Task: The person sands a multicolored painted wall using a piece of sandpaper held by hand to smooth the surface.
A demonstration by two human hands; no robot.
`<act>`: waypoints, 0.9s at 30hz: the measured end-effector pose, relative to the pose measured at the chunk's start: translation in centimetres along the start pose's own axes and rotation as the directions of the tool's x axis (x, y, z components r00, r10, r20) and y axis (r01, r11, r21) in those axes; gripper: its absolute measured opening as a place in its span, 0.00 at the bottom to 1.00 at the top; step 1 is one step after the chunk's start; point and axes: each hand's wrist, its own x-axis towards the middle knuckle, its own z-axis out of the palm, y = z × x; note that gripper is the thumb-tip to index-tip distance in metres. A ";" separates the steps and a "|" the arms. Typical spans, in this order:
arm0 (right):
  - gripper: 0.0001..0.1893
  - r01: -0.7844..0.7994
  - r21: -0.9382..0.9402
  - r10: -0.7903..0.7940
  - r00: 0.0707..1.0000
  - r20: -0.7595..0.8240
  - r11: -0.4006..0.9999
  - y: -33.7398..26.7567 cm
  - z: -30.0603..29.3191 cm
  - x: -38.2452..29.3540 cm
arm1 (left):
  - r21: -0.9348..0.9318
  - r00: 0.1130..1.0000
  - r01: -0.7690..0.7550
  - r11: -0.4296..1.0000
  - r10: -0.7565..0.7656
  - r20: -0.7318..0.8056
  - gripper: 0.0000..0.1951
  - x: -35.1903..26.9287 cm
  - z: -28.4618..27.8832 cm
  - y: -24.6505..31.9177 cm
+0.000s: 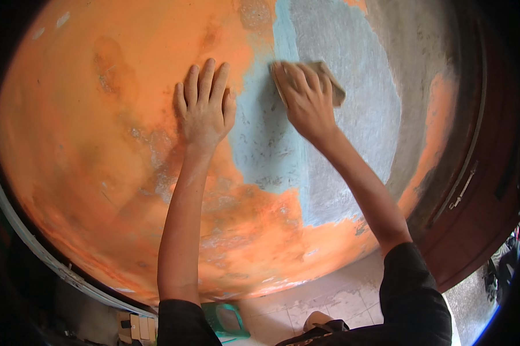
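An orange painted wall with worn, stained spots fills most of the view. My left hand lies flat on the orange paint, fingers spread, holding nothing. To its right my right hand presses a folded brownish-grey sheet, which looks like sandpaper, against the wall. The fingers are slightly blurred, and part of the sheet is hidden beneath them. This hand is at the border between a light blue patch and a larger grey patch, where the orange coat is absent.
On the right is a dark red door with a metal slide bolt. Below the wall lies a tiled floor with a green plastic stool or chair. A cardboard box stands at the lower left, near a pale frame edge.
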 end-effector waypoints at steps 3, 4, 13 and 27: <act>0.22 0.012 0.032 -0.009 0.995 -0.096 0.999 2.1 0.8 6.4 | -0.014 1.000 0.007 1.000 -0.007 0.003 0.25 0.2 0.3 0.6; 0.23 0.014 0.038 -0.010 0.994 -0.111 0.999 2.4 1.2 7.0 | -0.015 1.000 0.006 1.000 -0.006 0.007 0.25 0.3 0.2 0.7; 0.25 -0.027 0.073 0.028 1.000 -0.011 0.997 -0.3 0.1 1.4 | 0.008 1.000 0.004 1.000 -0.005 0.022 0.25 0.0 0.2 0.2; 0.26 -0.079 0.002 0.079 0.994 -0.074 0.997 0.6 0.8 4.0 | -0.001 1.000 0.006 1.000 -0.006 0.008 0.25 0.2 0.2 0.4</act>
